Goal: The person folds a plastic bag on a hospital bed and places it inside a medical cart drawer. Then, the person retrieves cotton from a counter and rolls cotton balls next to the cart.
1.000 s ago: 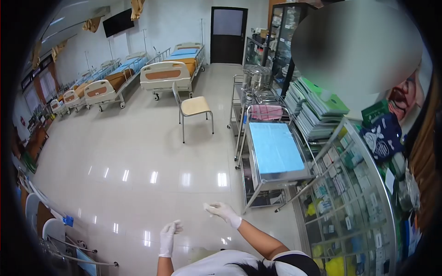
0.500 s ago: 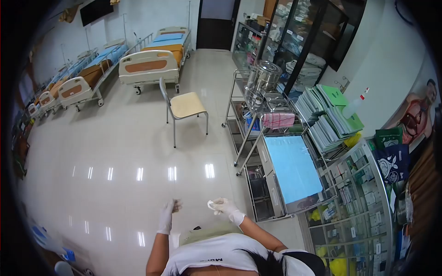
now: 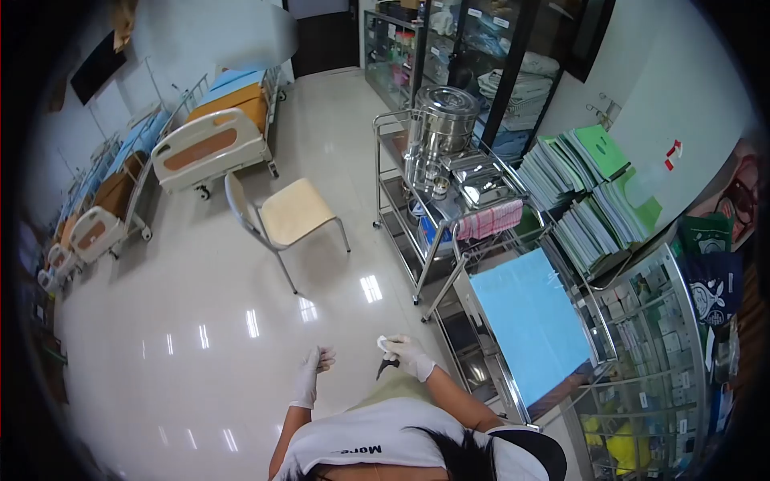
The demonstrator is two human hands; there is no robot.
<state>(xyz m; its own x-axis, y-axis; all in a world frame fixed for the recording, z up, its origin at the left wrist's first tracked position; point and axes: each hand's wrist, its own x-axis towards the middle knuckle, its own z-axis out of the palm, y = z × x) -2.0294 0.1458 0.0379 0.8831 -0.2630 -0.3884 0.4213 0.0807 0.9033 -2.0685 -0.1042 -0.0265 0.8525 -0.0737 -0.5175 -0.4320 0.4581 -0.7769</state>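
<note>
Head view: the trolley (image 3: 488, 341) stands to my right, a blue sheet (image 3: 529, 321) spread on top. My gloved left hand (image 3: 311, 377), well apart from it, has its fingers loosely parted, seemingly holding nothing. My gloved right hand (image 3: 409, 355), nearer the trolley, pinches a small white wad (image 3: 382, 343) at its fingertips. I judge this a carrying step; the next move calls for a steady pinch.
</note>
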